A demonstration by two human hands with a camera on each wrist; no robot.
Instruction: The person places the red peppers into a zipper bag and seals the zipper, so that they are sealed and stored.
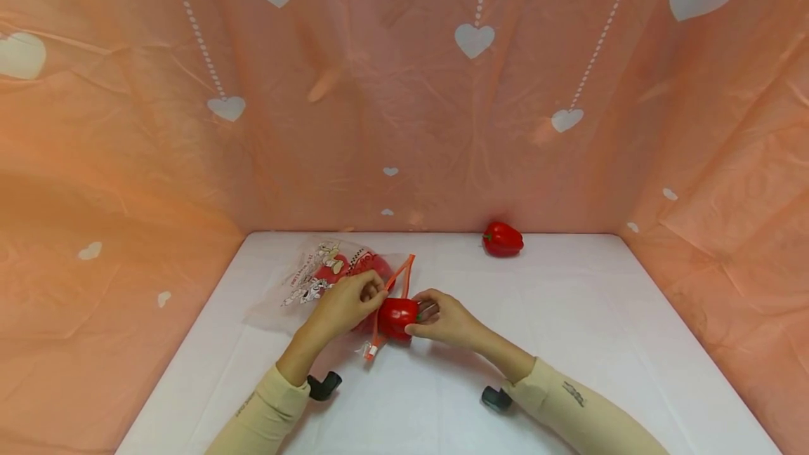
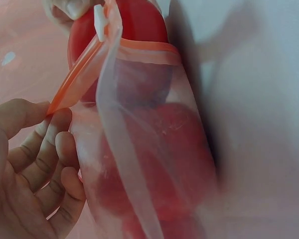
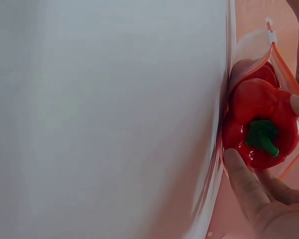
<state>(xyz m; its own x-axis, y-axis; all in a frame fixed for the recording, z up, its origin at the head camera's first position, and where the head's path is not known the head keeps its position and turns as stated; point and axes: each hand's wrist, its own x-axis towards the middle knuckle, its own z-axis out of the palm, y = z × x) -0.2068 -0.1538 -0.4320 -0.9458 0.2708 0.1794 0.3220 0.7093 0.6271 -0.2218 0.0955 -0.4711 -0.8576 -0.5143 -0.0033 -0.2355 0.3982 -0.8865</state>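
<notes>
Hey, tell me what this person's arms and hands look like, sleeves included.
The left sleeve and right sleeve are pale cream and wrinkled, each with a small dark print. The left hand and right hand wear no gloves. A dark, stubby fitting shows beside each sleeve.

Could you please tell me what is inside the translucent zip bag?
Red, rounded shapes show through the bag, which is too cloudy to reveal details or count. A red pepper in the right hand sits partly in the bag's mouth, its inner end veiled.
</notes>
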